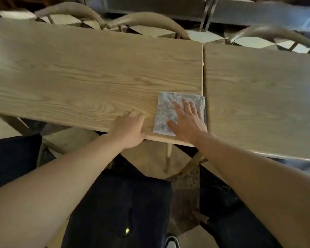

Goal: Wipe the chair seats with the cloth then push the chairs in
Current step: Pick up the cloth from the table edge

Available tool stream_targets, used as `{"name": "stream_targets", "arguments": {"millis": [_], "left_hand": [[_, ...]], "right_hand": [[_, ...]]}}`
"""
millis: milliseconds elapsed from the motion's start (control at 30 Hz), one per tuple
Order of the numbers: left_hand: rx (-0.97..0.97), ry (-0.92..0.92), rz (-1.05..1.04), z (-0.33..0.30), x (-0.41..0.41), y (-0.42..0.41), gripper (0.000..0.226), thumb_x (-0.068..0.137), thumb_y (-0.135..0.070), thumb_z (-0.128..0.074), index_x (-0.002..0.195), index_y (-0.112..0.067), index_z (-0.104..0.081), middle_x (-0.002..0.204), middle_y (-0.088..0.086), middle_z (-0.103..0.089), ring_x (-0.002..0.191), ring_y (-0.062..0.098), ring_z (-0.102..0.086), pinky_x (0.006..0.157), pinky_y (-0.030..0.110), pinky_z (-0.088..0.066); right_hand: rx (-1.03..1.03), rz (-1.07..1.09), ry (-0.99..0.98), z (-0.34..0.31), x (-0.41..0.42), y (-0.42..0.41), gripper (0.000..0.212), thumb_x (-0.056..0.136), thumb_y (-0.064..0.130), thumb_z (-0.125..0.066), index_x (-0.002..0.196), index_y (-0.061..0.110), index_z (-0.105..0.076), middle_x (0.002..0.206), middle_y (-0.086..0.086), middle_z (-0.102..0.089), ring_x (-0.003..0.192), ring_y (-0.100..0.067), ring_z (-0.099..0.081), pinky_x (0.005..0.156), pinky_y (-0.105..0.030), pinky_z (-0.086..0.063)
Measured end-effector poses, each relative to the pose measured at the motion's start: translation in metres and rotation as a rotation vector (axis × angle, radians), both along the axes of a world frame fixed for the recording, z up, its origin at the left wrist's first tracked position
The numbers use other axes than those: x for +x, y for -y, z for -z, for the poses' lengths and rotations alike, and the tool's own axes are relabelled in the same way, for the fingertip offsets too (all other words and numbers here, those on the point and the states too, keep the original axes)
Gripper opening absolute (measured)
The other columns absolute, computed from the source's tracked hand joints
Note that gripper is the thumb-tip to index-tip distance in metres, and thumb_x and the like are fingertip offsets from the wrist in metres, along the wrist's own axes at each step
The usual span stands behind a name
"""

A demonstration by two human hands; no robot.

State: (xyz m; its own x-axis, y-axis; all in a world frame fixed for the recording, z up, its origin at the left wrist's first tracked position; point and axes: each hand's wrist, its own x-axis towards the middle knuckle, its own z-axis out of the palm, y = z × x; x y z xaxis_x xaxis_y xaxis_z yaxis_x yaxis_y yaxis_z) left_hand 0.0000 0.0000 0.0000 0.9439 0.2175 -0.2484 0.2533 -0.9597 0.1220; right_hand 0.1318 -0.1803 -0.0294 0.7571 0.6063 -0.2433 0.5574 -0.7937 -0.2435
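A folded grey-white cloth lies flat on the near right corner of the left wooden table. My right hand rests on the cloth with fingers spread and straight. Just left of the cloth, my left hand rests on the table's front edge, its fingers loosely bent on the tabletop and its thumb near the edge. Curved wooden chair backs show beyond the far edge of the tables. No chair seat is plainly visible.
A second wooden table butts against the first on the right, with a narrow gap between them. Another chair back stands behind it. My dark trousers and a shoe show below, over a tiled floor.
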Motion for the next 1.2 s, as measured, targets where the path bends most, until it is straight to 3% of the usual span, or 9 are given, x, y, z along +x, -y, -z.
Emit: {"name": "stream_targets", "arguments": {"millis": [167,300,533,867,967,1033,1067,1133,1200], "left_hand": [[0.044,0.091,-0.089,0.029,-0.005,-0.001,0.060,0.096,-0.038,-0.053,0.150,-0.018,-0.038,0.143,0.010,-0.046,0.127,0.030,-0.045,0.099,0.046,-0.044],[0.039,0.139,-0.130,0.044,-0.014,-0.001,0.045,0.093,-0.031,-0.056,0.133,-0.010,-0.053,0.136,0.014,-0.050,0.121,0.033,-0.048,0.100,0.049,-0.042],[0.027,0.164,-0.169,0.040,-0.034,-0.006,0.035,0.092,-0.027,-0.060,0.121,-0.009,-0.057,0.130,0.017,-0.050,0.118,0.035,-0.048,0.101,0.050,-0.041],[0.040,0.171,-0.088,0.038,-0.073,-0.016,0.044,0.091,-0.026,-0.059,0.129,-0.006,-0.052,0.134,0.019,-0.046,0.120,0.037,-0.046,0.100,0.050,-0.042],[0.049,0.153,-0.052,0.037,-0.091,-0.023,0.048,0.090,-0.026,-0.062,0.131,-0.005,-0.051,0.136,0.020,-0.046,0.121,0.037,-0.047,0.098,0.049,-0.044],[0.045,0.168,-0.056,0.031,-0.108,-0.031,0.047,0.089,-0.027,-0.063,0.129,-0.005,-0.053,0.134,0.018,-0.047,0.120,0.036,-0.047,0.097,0.049,-0.044],[0.042,0.175,-0.054,0.024,-0.119,-0.036,0.047,0.089,-0.027,-0.063,0.129,-0.005,-0.053,0.134,0.018,-0.047,0.120,0.036,-0.047,0.098,0.049,-0.044],[0.040,0.161,-0.042,0.017,-0.128,-0.042,0.048,0.090,-0.028,-0.062,0.132,-0.006,-0.051,0.135,0.017,-0.046,0.122,0.035,-0.046,0.099,0.049,-0.043],[0.040,0.133,-0.028,-0.002,-0.142,-0.049,0.050,0.092,-0.030,-0.059,0.135,-0.007,-0.048,0.138,0.017,-0.044,0.125,0.036,-0.044,0.100,0.049,-0.042]], "right_hand": [[-0.017,0.010,0.019,0.032,0.017,-0.004,0.101,0.086,0.088,-0.026,0.162,0.031,0.008,0.171,-0.008,0.015,0.156,-0.030,0.018,0.124,-0.052,0.010],[-0.017,0.015,0.104,0.049,0.010,-0.003,0.107,0.080,0.093,-0.013,0.163,0.028,0.002,0.171,-0.006,0.012,0.156,-0.029,0.016,0.126,-0.048,0.008],[0.102,0.032,0.090,0.047,0.005,-0.003,0.057,0.107,0.056,-0.022,0.160,0.036,-0.027,0.172,-0.002,-0.011,0.158,-0.028,0.000,0.127,-0.045,-0.005],[0.230,0.082,0.029,0.036,-0.085,-0.021,0.049,0.110,0.044,-0.032,0.155,0.028,-0.042,0.168,0.001,-0.025,0.158,-0.023,-0.006,0.127,-0.040,-0.006],[0.266,0.081,-0.039,0.028,-0.111,-0.030,0.044,0.110,0.039,-0.037,0.146,0.020,-0.053,0.162,-0.003,-0.038,0.156,-0.027,-0.017,0.126,-0.042,-0.015],[0.321,0.054,-0.052,0.016,-0.129,-0.035,0.036,0.109,0.035,-0.042,0.131,0.016,-0.063,0.143,-0.007,-0.060,0.142,-0.033,-0.044,0.113,-0.041,-0.036],[0.339,0.042,-0.043,0.006,-0.142,-0.037,0.032,0.109,0.034,-0.042,0.122,0.015,-0.064,0.126,-0.007,-0.067,0.124,-0.032,-0.058,0.097,-0.040,-0.045],[0.363,0.032,-0.036,-0.007,-0.154,-0.039,0.028,0.110,0.031,-0.040,0.114,0.014,-0.062,0.102,-0.004,-0.065,0.092,-0.028,-0.063,0.069,-0.035,-0.043],[0.375,0.027,-0.019,-0.029,-0.173,-0.042,0.024,0.110,0.026,-0.039,0.112,0.011,-0.058,0.093,-0.001,-0.059,0.080,-0.025,-0.059,0.058,-0.032,-0.034]]}}
